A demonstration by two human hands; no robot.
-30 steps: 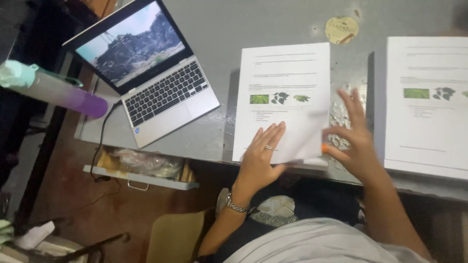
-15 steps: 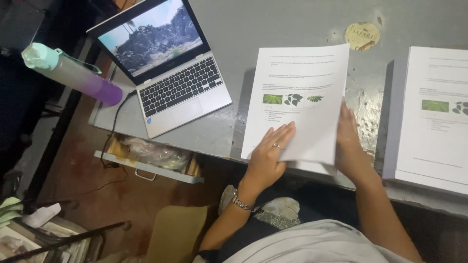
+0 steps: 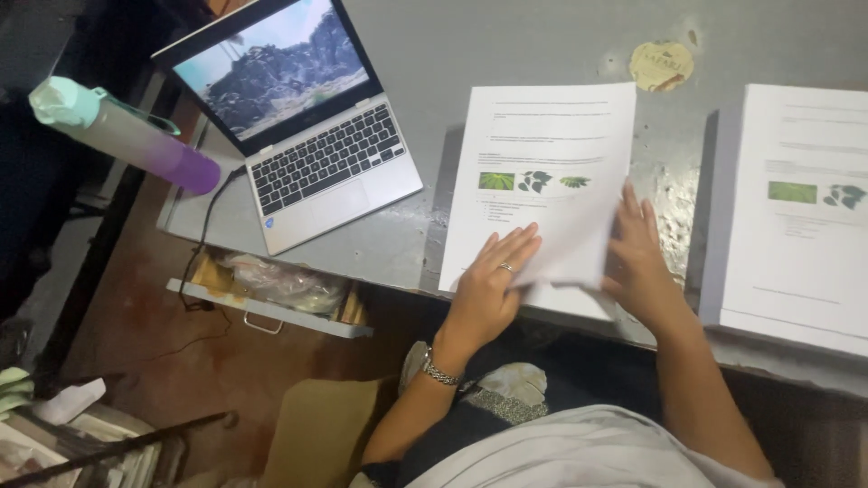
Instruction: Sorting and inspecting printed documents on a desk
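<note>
While earlier flat, top sheet (image 3: 551,172) corner now lifted.

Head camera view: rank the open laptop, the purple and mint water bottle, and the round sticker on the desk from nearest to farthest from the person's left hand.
Measured from the left hand, resting on the printed sheets:
1. Open laptop, up and to its left on the desk.
2. Round sticker, far side of the desk, to its right.
3. Water bottle, far left, beyond the laptop.

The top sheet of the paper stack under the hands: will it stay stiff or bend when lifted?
The top sheet probably flops: its lower corner already curls by the right hand. It looks light and may slide off the stack unless the left hand presses flat.
</note>
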